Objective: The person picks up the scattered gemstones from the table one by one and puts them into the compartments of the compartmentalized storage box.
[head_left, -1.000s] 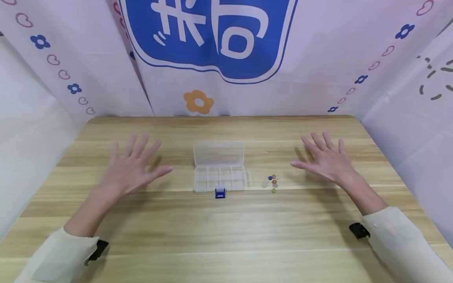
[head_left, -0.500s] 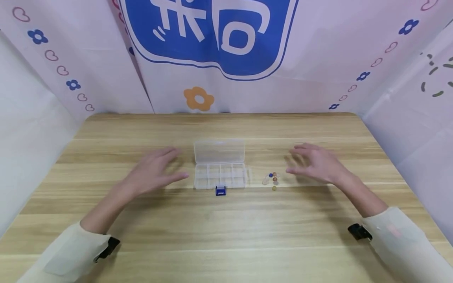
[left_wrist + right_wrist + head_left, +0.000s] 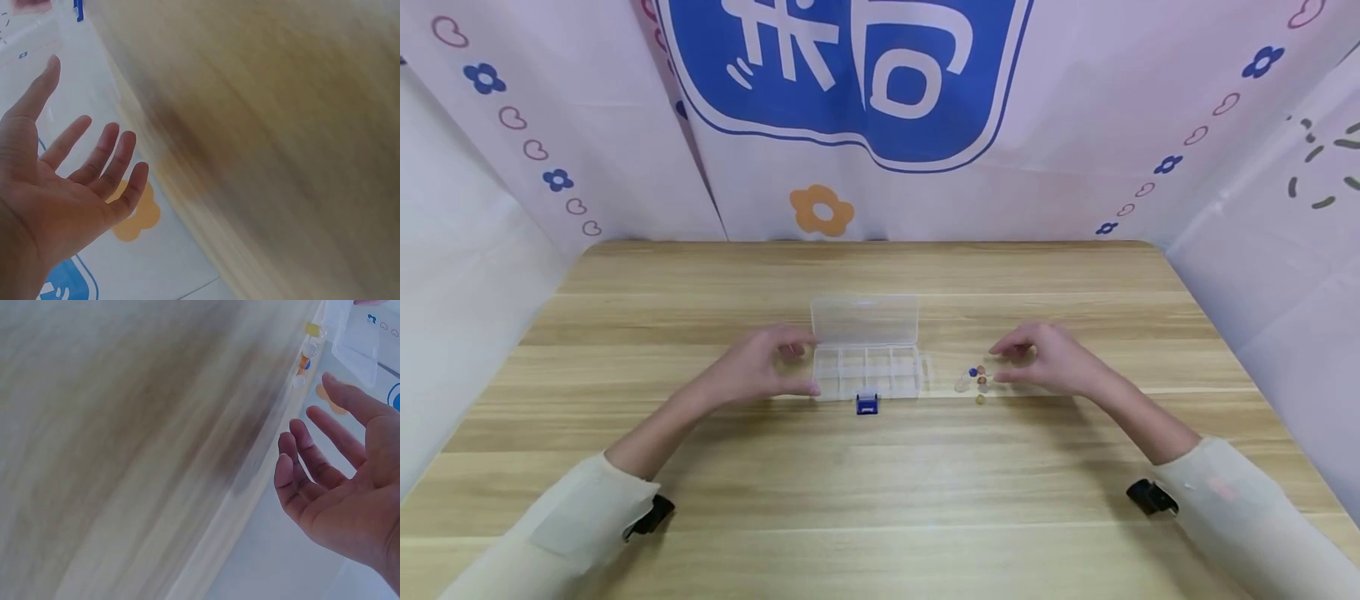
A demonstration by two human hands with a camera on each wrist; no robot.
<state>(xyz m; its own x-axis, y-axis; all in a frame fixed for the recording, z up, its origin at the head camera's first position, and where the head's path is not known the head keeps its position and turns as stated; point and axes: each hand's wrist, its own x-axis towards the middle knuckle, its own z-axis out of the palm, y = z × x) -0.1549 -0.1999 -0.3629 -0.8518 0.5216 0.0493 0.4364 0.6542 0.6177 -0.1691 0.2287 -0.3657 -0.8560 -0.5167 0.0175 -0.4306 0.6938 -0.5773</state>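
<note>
A clear plastic compartment box (image 3: 891, 392) lies on the table with its lid (image 3: 865, 321) raised at the back and a blue latch (image 3: 867, 404) in front. At its left side is my left hand (image 3: 748, 367), thumb and fingers spread around the box's left edge; whether they touch it I cannot tell. Right of the box lies a little group of beads: a blue bead (image 3: 973, 372), orange-brown beads (image 3: 981, 380), clear ones and a yellow bead (image 3: 980, 400). My right hand (image 3: 1048, 362) hovers just right of them, fingers loosely bent, holding nothing visible.
The wooden table (image 3: 865, 483) has its far edge against a white cloth backdrop (image 3: 1000, 208) with a blue sign. White cloth also hangs at both sides. A black strap piece (image 3: 651, 515) shows at the left cuff, another black piece (image 3: 1152, 496) at the right.
From being spread wide and apart, both hands have moved inward. The left has reached the box's left edge, the right has come near the beads, and the fingers have bent. Box and beads have stayed put.
</note>
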